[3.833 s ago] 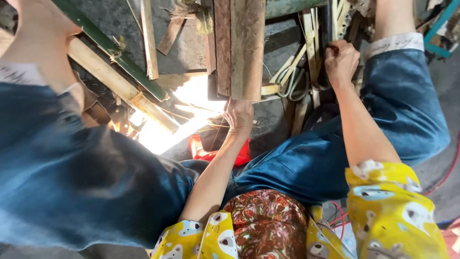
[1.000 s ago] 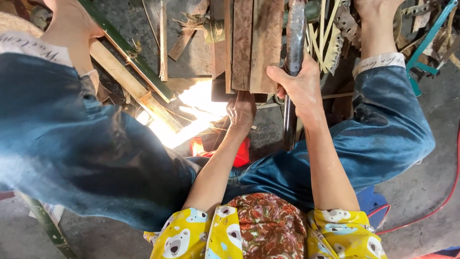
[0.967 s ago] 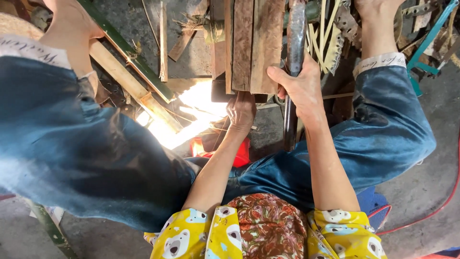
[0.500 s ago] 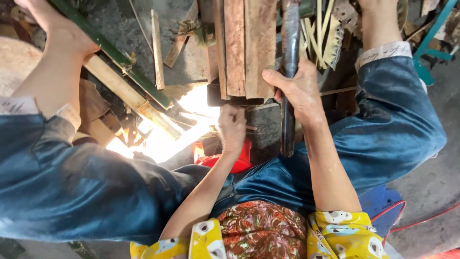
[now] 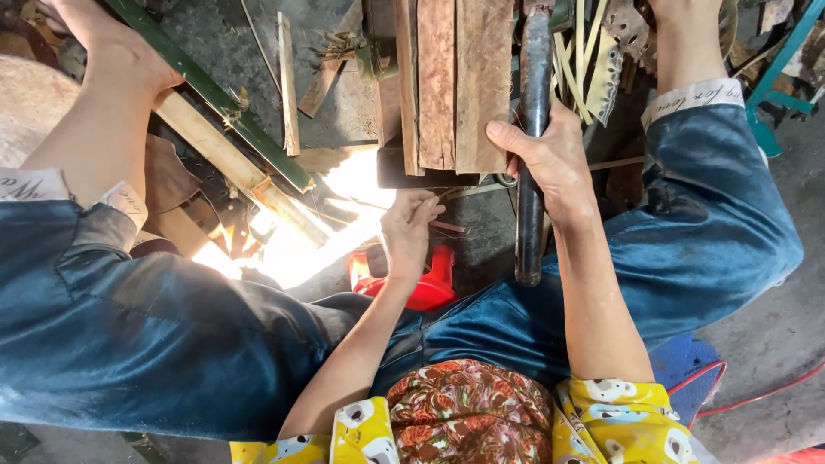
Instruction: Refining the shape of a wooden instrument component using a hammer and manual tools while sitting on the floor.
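Right hand [image 5: 550, 159] wrapped around a dark bar [image 5: 530, 146] — fingers closed on its shaft about midway, thumb [image 5: 507, 137] pressed against the edge of the wood block [image 5: 455, 82] just beside it; bar held nearly upright in the view, upper end running out at the top edge, lower end hanging free above the blue trouser leg [image 5: 687, 232]. Left hand [image 5: 406, 232] lowered between the knees, fingertips [image 5: 427, 204] bunched together just under the near end of the block, close to some thin slivers [image 5: 447, 225]; whether anything is actually pinched — cannot tell, glare and the back of the hand cover the contact. Block made of three reddish-brown slabs lying side by side, resting on the ground between the feet, a flat dark object [image 5: 404, 169] touching its near end. Red plastic piece [image 5: 421, 279] on the ground directly beneath the left wrist. Green bamboo pole [image 5: 215, 94] and a pale split pole [image 5: 232, 167] lying diagonally to the left, passing under the left foot [image 5: 112, 51]; loose splints and chips scattered around them. Bundle of pale bamboo strips [image 5: 584, 60] beside the bar at the upper right, near the right foot [image 5: 683, 39]. Patch of bright sunlight [image 5: 301, 249] on the ground left of the left hand.
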